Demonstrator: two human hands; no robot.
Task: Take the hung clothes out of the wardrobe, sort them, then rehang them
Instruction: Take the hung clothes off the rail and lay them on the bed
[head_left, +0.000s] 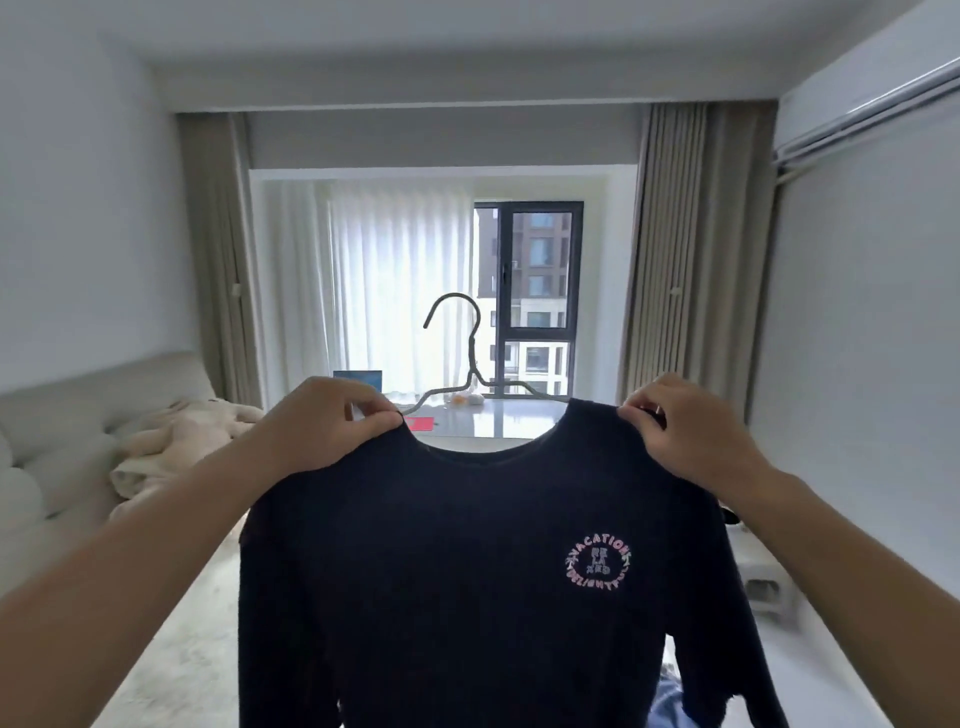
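Both hands hold up a dark navy knit sweater with a pink circular logo (467, 571) before the window (535, 296). The left hand (322, 426) pinches its left shoulder, the right hand (685, 431) its right shoulder, fingers (641, 410) grasping cloth. A thin grey wire hanger (470, 358) pokes from the neckline, its hook upright against the window.
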